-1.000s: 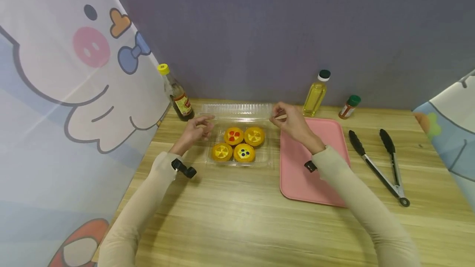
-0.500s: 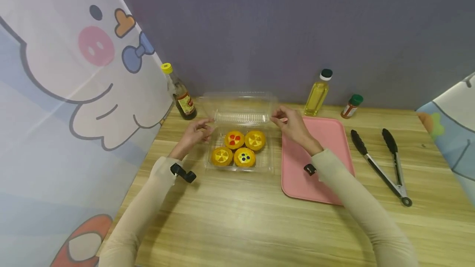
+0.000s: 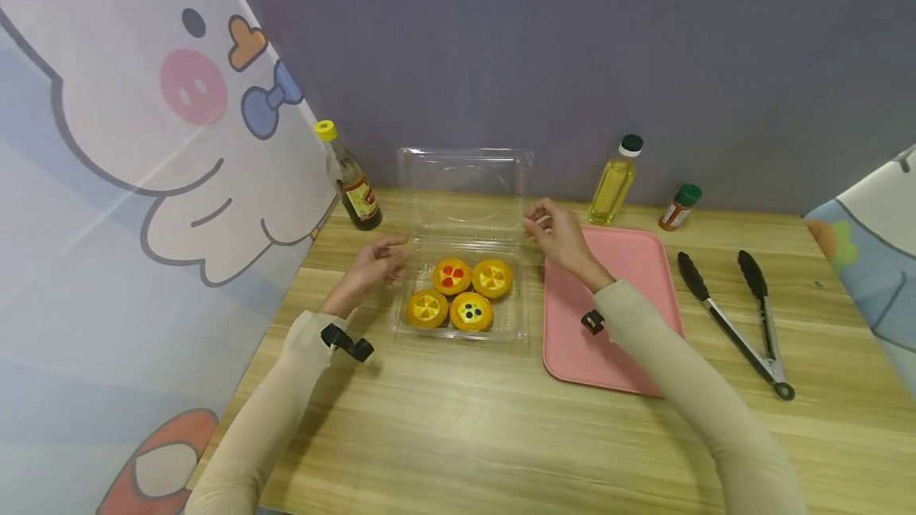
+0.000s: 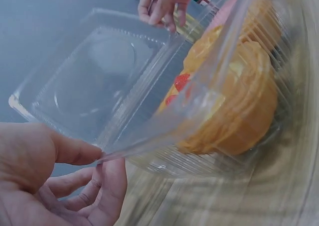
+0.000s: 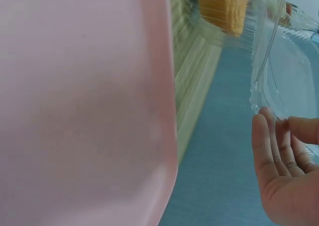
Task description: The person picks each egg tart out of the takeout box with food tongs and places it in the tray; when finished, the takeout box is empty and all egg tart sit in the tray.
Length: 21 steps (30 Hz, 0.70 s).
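A clear plastic clamshell container [image 3: 521,304] sits on the wooden table, its lid [image 3: 465,189] raised at the back near the grey wall. Several yellow tarts lie inside, among them one topped with red pieces [image 3: 452,276] and one with dark blue dots [image 3: 471,312]. My left hand [image 3: 368,269] pinches the container's left edge by the hinge between thumb and index finger, as the left wrist view shows. Opposite it, my right hand [image 3: 561,237] holds the right edge near the hinge, its thumb [image 5: 301,130] and fingers meeting at the plastic in the right wrist view.
A pink tray [image 3: 590,340] lies right of the container, under my right forearm. Open tongs [image 3: 737,332] rest farther right. Along the back stand a sauce bottle [image 3: 354,193], an oil bottle [image 3: 611,185] and a green-capped jar [image 3: 678,209].
The lid showed as a narrow strip a second ago and now shows its whole face, standing taller. The container has shifted slightly toward me. Both hands have stayed at its sides.
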{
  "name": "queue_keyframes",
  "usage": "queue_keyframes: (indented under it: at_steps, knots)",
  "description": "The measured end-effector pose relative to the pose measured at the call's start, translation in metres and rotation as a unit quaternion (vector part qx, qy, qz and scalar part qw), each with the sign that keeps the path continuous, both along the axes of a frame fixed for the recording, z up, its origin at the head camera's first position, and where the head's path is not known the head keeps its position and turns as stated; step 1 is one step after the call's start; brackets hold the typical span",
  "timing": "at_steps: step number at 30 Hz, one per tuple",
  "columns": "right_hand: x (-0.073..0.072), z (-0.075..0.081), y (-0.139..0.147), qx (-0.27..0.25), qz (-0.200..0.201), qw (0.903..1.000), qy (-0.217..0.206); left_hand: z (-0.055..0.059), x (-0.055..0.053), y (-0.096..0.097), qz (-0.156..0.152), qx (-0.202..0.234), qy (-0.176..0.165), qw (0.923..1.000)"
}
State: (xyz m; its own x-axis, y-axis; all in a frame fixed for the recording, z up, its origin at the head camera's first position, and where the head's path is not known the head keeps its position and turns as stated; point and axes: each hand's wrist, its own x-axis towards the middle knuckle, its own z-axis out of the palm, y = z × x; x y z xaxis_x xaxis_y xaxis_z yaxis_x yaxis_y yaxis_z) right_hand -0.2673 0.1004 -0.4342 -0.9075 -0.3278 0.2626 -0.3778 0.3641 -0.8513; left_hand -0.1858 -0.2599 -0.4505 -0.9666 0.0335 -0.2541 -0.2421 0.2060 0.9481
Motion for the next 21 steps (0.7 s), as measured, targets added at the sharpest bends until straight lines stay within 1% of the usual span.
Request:
queue_keyframes:
  at_steps: [3, 5, 9, 10, 12, 15, 21]
  knots:
    - [-0.005, -0.002, -0.002, -0.017, -0.002, 0.9993, -0.034, 0.004, 0.003, 0.001, 0.004, -0.004, -0.012, 0.9999]
    - [-0.008, -0.003, -0.003, -0.027, -0.007, 0.9975, -0.065, 0.006, 0.005, 0.001, 0.007, -0.001, -0.028, 0.9996]
    - [-0.013, -0.006, -0.004, -0.051, -0.022, 0.9891, -0.136, 0.01, 0.007, 0.0, 0.008, 0.008, -0.062, 0.998]
    - [-0.014, -0.006, -0.004, -0.057, -0.025, 0.9864, -0.152, 0.011, 0.008, -0.001, 0.005, 0.006, -0.067, 0.9977]
    - [-0.015, -0.006, -0.003, -0.066, -0.031, 0.9818, -0.175, 0.012, 0.009, -0.001, -0.001, 0.001, -0.068, 0.9977]
    - [-0.016, -0.006, -0.003, -0.071, -0.038, 0.9766, -0.199, 0.014, 0.009, -0.002, -0.01, -0.008, -0.064, 0.9979]
    - [-0.021, -0.008, -0.003, -0.072, -0.032, 0.9678, -0.239, 0.013, 0.008, -0.001, -0.014, -0.015, -0.056, 0.9982]
